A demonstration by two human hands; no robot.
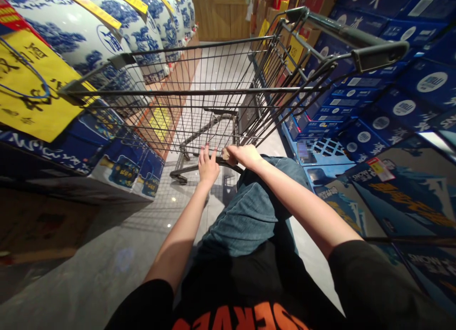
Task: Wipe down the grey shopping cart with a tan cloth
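A dark wire shopping cart (pixel 210 90) stands sideways in front of me, its handle (pixel 335 28) to the right and its wheeled lower frame (pixel 188 170) below the basket. My left hand (pixel 208 167) is open, fingers spread and pointing up at the near lower edge of the basket; whether they touch the wire I cannot tell. Just right of it, my right hand (pixel 245 156) is closed, above my bent knee. Something small and pale brown (pixel 225 154) shows at its fingers, too small to name.
Blue-and-white porcelain jars (pixel 131 31) line a ledge on the left, with yellow signs (pixel 35 83) and blue boxes (pixel 117 168) nearer me. Stacked blue cartons (pixel 402 107) on a blue pallet (pixel 327 152) border the right side. A wooden counter (pixel 221 19) closes the far end.
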